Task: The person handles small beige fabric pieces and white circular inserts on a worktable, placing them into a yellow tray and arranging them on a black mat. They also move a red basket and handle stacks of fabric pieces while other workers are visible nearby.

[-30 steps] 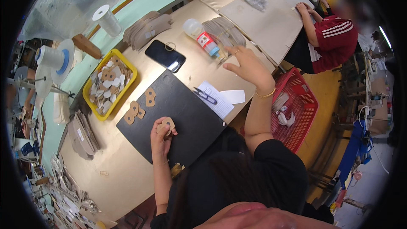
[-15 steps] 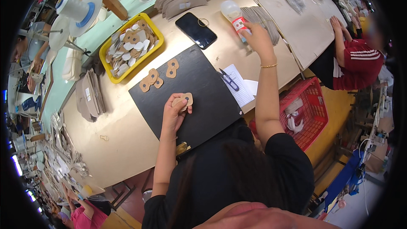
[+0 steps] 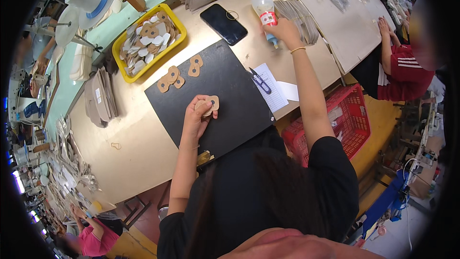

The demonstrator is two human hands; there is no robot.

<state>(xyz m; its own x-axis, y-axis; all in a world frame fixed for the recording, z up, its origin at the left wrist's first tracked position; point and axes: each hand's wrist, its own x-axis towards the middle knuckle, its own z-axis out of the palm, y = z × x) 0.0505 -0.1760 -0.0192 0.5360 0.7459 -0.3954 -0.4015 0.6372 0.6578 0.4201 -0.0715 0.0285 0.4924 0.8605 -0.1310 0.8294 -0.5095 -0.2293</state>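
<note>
My left hand (image 3: 194, 116) is closed on a few small tan cut pieces (image 3: 213, 101), the top one marked with a dark round spot. It is held above a black board (image 3: 230, 84). On that board lie several similar tan pieces (image 3: 168, 79) in two small groups. My right hand (image 3: 283, 32) reaches far forward, its fingers closed around the lower part of a clear plastic squeeze bottle (image 3: 262, 3) with a red and white label and a bluish narrow end pointing toward me. The palm side of that grip is hidden.
A yellow basket (image 3: 179, 43) of cut pieces stands far left, near a black phone (image 3: 223, 24). Thread snips (image 3: 260, 81) lie on a paper sheet (image 3: 273, 97). Bundles of grey-brown pieces (image 3: 302, 21) rest about the table. A red crate (image 3: 355, 136) and a co-worker (image 3: 407, 69) are at right.
My right hand has closed further round the bottle, whose bluish end now shows below the fingers. The left hand keeps its pieces. The whole view has shifted slightly.
</note>
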